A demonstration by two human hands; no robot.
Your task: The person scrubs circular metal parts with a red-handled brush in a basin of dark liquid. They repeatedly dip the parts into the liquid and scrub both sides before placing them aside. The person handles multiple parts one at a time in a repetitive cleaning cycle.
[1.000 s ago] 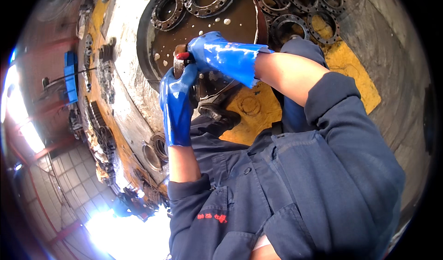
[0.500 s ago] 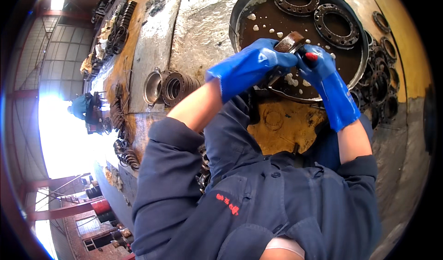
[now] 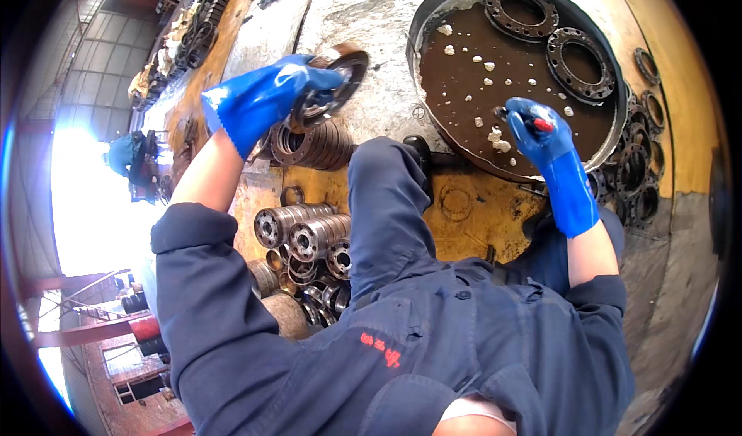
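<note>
My left hand [image 3: 270,96], in a long blue rubber glove, is closed on a metal ring [image 3: 355,76] with a wide bore. It holds this ring tilted, left of the basin and above a stack of flange rings [image 3: 313,146]. My right hand [image 3: 537,134], in a matching glove, is closed round a tool with a red part on its handle [image 3: 544,125]. The tool's dark end shows beyond the fingers; its kind I cannot make out. That hand is over the near side of a round basin [image 3: 416,57] of dark brown liquid with pale foam patches.
Two holed flange rings [image 3: 581,66] lie at the basin's far right. Dark rings [image 3: 635,158] are heaped right of it. Several shiny flanges [image 3: 309,239] are stacked beside my left knee. More parts [image 3: 205,42] line the far left. A figure in teal [image 3: 130,158] is farther left.
My left hand has moved left with the ring, away from the basin and from my right hand. My right hand stays over the basin with the red-marked tool, slightly lower.
</note>
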